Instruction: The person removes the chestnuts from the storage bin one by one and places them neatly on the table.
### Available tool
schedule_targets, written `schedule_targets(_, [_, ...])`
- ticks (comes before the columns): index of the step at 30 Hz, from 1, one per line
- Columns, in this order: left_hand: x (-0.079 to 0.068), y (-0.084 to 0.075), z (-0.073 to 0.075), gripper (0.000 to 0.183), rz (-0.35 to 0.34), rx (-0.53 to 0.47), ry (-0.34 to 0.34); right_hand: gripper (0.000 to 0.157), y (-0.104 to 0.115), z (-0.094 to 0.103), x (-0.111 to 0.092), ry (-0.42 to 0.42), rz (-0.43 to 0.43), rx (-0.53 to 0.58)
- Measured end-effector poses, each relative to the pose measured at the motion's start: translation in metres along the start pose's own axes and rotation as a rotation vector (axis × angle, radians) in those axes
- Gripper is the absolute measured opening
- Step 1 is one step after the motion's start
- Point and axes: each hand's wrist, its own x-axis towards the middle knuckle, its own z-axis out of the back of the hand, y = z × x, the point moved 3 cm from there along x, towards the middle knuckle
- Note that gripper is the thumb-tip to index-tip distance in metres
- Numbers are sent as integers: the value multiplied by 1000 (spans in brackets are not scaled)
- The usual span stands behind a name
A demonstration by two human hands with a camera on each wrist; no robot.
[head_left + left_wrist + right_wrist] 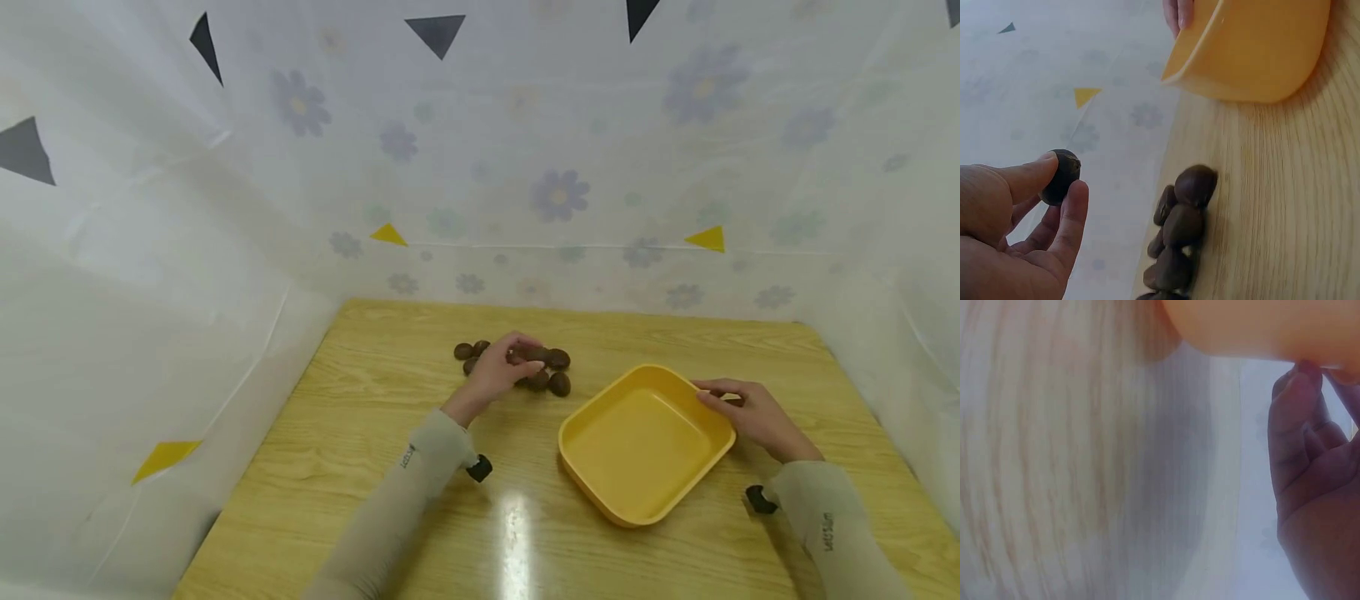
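Between thumb and fingertips, my left hand (493, 372) pinches a dark brown chestnut (1062, 181), raised above the table in the left wrist view. Below and beside it several more chestnuts (559, 384) lie close together on the table, partly hidden by the hand in the head view. To the right stands a yellow rectangular tub (645, 454) with rounded corners and a bare inside. My right hand (761, 419) holds the tub at its far right rim, thumb and fingers on the edge.
The wood-grain table (360, 467) ends at a pale floral sheet (480, 150) behind and at both sides. Yellow and grey triangles mark the sheet. Each wrist wears a small black device (479, 468).
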Motion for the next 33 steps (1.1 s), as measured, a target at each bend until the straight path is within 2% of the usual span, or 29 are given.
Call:
schedule_targets(8, [-14, 29, 50, 40, 46, 12, -111, 48, 1, 1, 2, 12, -16, 45])
schedule_targets(16, [-30, 58, 87, 37, 89, 87, -235, 49, 0, -4, 1, 4, -19, 80])
schedule_targets(21, [-35, 65, 100, 36, 122, 84, -261, 48, 1, -4, 0, 1, -15, 79])
schedule_targets(28, [-36, 75, 110, 37, 152, 84, -284, 48, 1, -3, 0, -8, -10, 50])
schedule_targets(33, [-37, 85, 115, 35, 182, 147, -317, 48, -1, -4, 0, -7, -13, 59])
